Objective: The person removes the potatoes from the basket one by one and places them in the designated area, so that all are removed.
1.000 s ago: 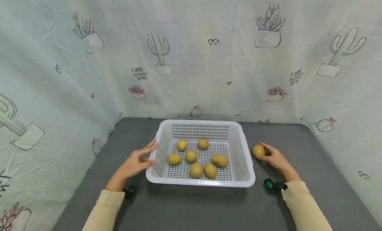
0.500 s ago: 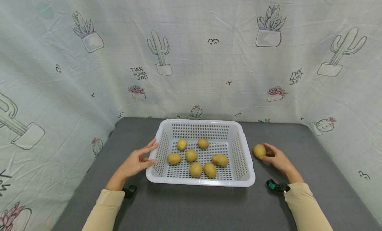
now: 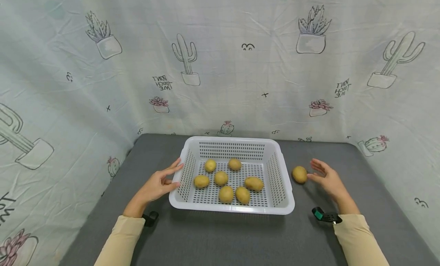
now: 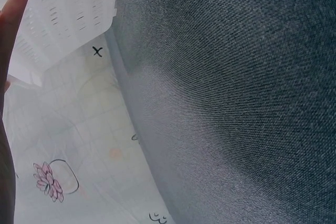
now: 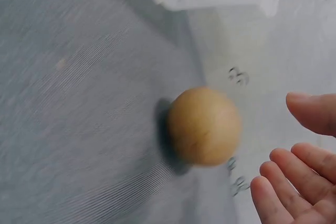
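Note:
A white perforated plastic basket (image 3: 232, 209) holds several potatoes, one of them this potato (image 3: 254, 184) at the right. My left hand (image 3: 156, 186) touches the basket's left rim with thumb and fingers spread. In the left wrist view a finger (image 4: 11, 17) lies close to the basket wall (image 4: 68, 9). Right of the basket, a single potato (image 3: 300, 174) sits on the grey table. Beside it, my right hand (image 3: 328, 180) has its fingers extended and holds nothing. The right wrist view shows a gap between this potato (image 5: 205, 126) and the fingertips (image 5: 261, 183).
The grey cloth-like table surface (image 3: 223, 239) runs around the basket. A white curtain (image 3: 220, 67) printed with cactus drawings rises behind and along both sides. Black wrist straps (image 3: 326, 215) sit at both wrists.
My right hand has let go of the single potato and drawn back to the right, its fingers straightening. That potato has shifted slightly right. The left hand stays at the basket rim.

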The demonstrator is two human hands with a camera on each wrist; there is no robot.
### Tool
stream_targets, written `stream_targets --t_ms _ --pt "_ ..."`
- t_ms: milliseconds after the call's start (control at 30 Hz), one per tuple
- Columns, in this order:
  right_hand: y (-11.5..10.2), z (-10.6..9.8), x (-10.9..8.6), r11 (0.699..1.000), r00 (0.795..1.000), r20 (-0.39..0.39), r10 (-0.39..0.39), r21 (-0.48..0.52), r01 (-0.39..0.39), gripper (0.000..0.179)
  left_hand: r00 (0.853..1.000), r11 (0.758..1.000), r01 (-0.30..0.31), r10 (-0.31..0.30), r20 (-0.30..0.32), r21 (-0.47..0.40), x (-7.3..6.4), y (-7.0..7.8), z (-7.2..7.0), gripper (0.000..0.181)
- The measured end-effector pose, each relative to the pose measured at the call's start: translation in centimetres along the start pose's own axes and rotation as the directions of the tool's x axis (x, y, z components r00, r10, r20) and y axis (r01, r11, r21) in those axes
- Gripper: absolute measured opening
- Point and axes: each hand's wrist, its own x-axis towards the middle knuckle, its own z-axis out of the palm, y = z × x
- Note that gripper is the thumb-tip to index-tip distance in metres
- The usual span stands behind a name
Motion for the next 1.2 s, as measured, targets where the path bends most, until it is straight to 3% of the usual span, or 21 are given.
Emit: stream_targets --t_ms 333,633,1200 --pt "-2.8 -0.1 0.5 0.995 0.995 0.009 -0.101 0.028 0.1 0.069 1.0 1.0 0.005 -0.005 -0.004 -0.006 -0.3 -0.1 0.0 0.066" --pt "-5.5 0.1 0.4 0.973 0.976 0.024 -0.215 0.094 0.212 0.066 1.0 1.0 0.019 -0.019 -0.001 -0.017 -0.5 -0.1 0.0 0.066" --pt "-10.4 0.2 1.8 0.938 0.945 0.107 -0.31 0.2 0.284 0.065 0.999 0.999 0.035 -0.036 -0.007 -0.009 -0.1 0.1 0.0 0.066"
